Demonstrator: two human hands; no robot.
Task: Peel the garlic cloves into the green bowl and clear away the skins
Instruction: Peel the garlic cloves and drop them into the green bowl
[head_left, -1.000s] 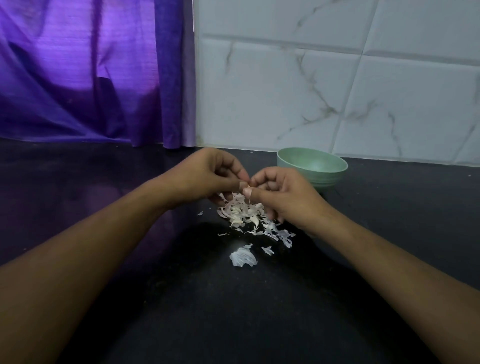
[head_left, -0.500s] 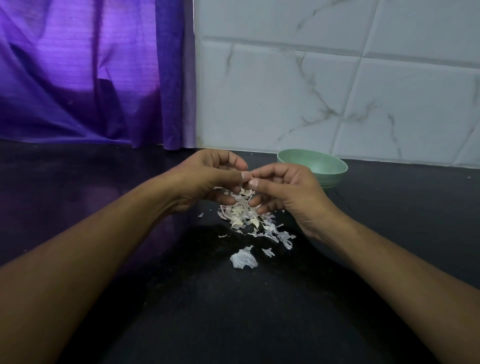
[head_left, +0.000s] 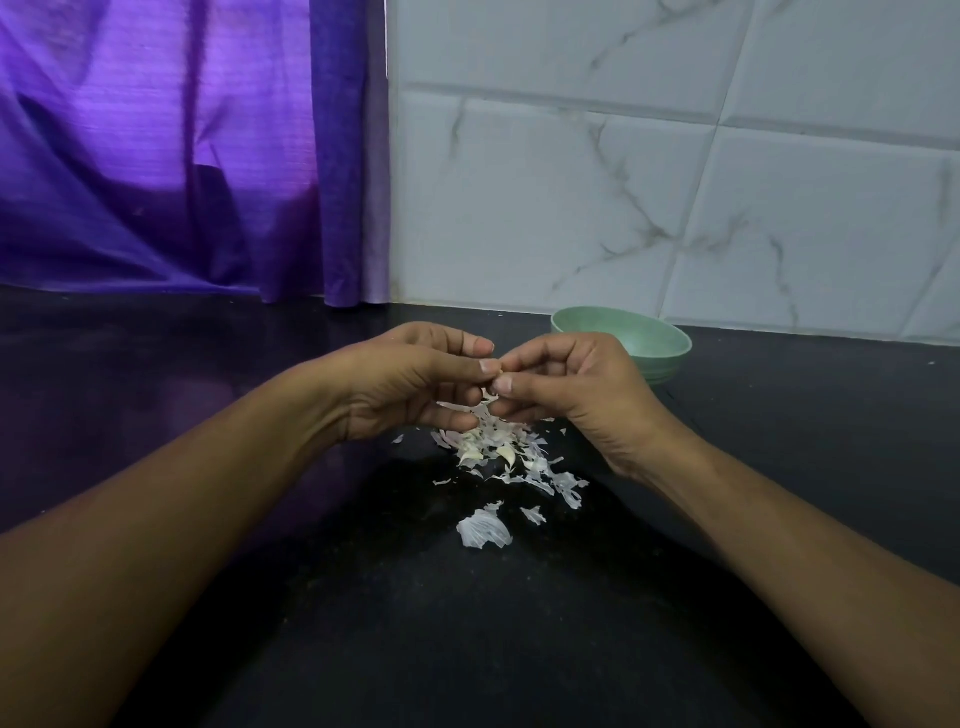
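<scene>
Left hand (head_left: 410, 384) and right hand (head_left: 571, 389), fingers curled, pinch a garlic clove (head_left: 498, 372) between their fingertips; skins (head_left: 498, 452) lie beneath the fingers, green bowl (head_left: 657, 343) beyond.

Pale green round bowl (head_left: 660, 343); white papery garlic skins (head_left: 498, 447) (some cream-tinged); black stone counter (head_left: 467, 649), faintly speckled; purple fabric curtain (head_left: 156, 156); white wall tiles (head_left: 571, 208), grey-veined.

Bare left hand (head_left: 410, 384) and right hand (head_left: 576, 400), short fingernails (head_left: 488, 366).
</scene>
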